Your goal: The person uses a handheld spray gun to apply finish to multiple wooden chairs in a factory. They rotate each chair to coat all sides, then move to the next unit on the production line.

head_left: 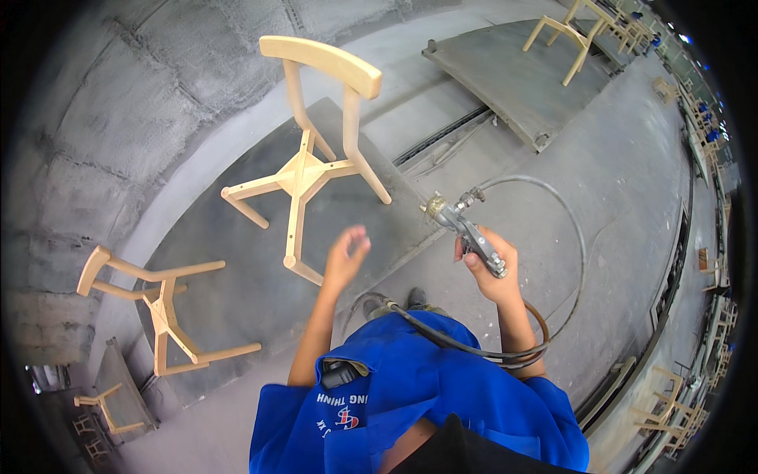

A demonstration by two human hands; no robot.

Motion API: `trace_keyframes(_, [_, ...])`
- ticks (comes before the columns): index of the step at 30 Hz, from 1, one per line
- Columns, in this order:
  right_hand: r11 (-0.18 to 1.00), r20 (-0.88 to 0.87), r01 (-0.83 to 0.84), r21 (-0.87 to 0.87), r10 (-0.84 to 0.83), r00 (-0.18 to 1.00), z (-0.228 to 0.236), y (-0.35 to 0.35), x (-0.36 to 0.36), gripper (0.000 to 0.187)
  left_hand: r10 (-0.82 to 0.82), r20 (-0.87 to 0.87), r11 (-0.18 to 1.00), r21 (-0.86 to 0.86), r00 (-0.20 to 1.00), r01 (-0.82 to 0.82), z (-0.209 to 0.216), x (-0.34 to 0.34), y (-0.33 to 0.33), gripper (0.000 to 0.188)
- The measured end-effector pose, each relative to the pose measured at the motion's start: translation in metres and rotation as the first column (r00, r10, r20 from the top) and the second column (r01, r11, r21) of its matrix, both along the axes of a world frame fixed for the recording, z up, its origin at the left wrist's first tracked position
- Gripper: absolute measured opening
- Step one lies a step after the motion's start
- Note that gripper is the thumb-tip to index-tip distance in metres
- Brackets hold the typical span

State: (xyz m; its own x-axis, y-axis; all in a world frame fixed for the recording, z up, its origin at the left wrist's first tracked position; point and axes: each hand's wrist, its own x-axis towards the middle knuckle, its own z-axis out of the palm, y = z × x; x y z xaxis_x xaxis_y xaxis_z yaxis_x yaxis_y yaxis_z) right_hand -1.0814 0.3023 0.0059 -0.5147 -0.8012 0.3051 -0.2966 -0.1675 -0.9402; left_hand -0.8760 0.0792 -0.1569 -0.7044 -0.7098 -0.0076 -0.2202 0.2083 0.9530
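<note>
My right hand [499,265] is wrapped around the handle of a metal spray gun [466,229], its nozzle pointing up and left. A grey hose [583,237] loops from the gun's fitting around to my right forearm. My left hand [347,254] is raised with loosely curled fingers and holds nothing. Just beyond it, an unfinished wooden chair frame [304,175] stands upright on a dark flat platform [379,245], with a curved back rail and no seat. A second wooden chair frame [164,316] lies tipped over at the left of that platform.
Another dark platform [513,75] at the far right carries a chair frame [575,35]. A grey wall [103,142] curves along the left. At lower left is another frame [106,411]. Several more chairs [671,411] stand beyond a floor track [655,332] on the right.
</note>
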Motion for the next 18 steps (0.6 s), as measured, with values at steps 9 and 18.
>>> trace_keyframes(9, [0.981, 0.859, 0.164, -0.103, 0.004, 0.512, -0.075, -0.078, -0.065, 0.045, -0.131, 0.205, 0.932, 0.358, 0.970, 0.050, -0.077, 0.123, 0.120, 0.031])
trace_keyframes(18, [0.905, 0.757, 0.172, 0.388, -0.420, 0.500, -0.272, -0.112, -0.077, 0.039, 0.181, 0.248, 0.877, 0.398, 0.952, -0.271, 0.017, 0.162, 0.193, 0.034])
